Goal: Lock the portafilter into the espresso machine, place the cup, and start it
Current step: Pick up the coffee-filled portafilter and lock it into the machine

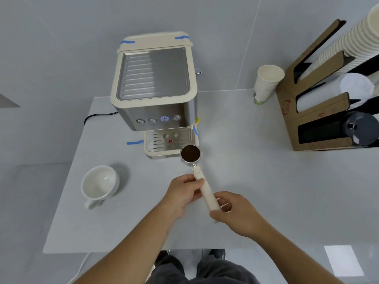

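Head view looks down on a pale grey table (127, 222) where a cream and brushed-steel espresso machine (154, 87) stands, one of its four round front buttons (164, 118) glowing blue. Both bare hands carry a steel portafilter with a long cream handle (205, 191): the left hand (183, 194) is wrapped around the upper part of the handle, the right hand (239, 212) pinches its lower end between thumb and fingers. The basket, packed with dark ground coffee (190, 153), hovers level just in front of the machine's slotted steel drip tray (168, 140), not yet under the brew head. A white ceramic cup (98, 184) sits tilted on the table, well to the left of the machine, untouched.

Risk lies mainly in the lift. Tilting the basket while raising it under the overhang would likely spill grounds onto the tray. The brew head is hidden beneath the machine's body, so the lugs must be aligned by feel; a misaligned entry could jam or seat only partly, and hard twisting might shift the machine.
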